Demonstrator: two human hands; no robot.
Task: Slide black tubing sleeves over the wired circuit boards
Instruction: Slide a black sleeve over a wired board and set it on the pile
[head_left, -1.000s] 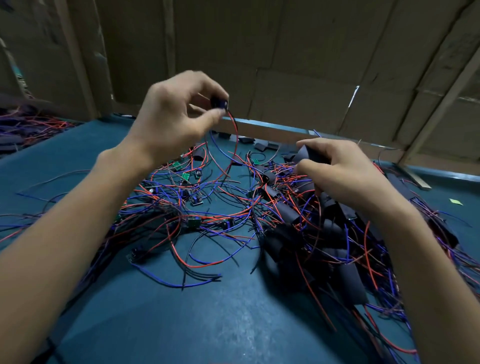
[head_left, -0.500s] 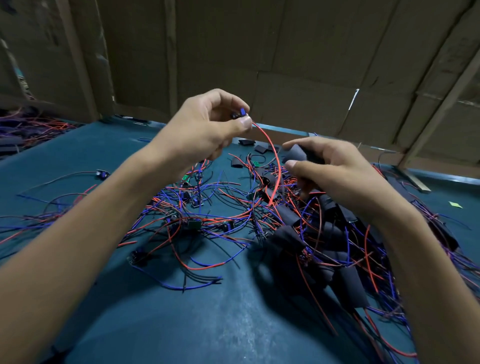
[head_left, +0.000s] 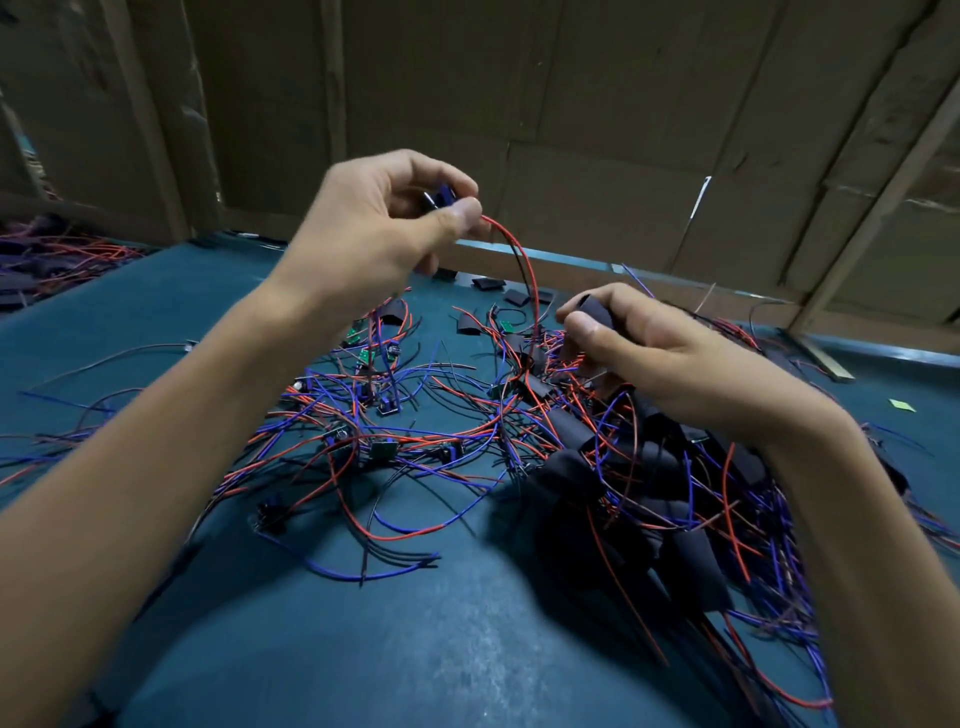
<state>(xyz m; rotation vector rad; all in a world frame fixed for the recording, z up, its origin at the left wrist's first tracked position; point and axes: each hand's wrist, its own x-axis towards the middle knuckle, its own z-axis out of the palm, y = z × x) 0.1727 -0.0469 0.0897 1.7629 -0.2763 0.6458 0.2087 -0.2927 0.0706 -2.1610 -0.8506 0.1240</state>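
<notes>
Pinching a small wired circuit board (head_left: 441, 197) high above the surface (head_left: 415, 639), the left hand (head_left: 374, 234) has its grip closed on the board between thumb and fingers, with red and dark leads (head_left: 524, 270) arcing down toward the tangle of boards and wires (head_left: 395, 441). Lower and to the right, the right hand (head_left: 649, 353) has its grip closed around a black tubing sleeve (head_left: 595, 312), open end pointing up-left toward those dangling leads. The two are apart, so threading looks like the job now: gather the lead tips together, feed them into the sleeve mouth first, then draw the sleeve up along the wires to the board. Keeping the sleeve round rather than squashed should help. A stray loop from the pile could easily snag and drag neighbours along.
</notes>
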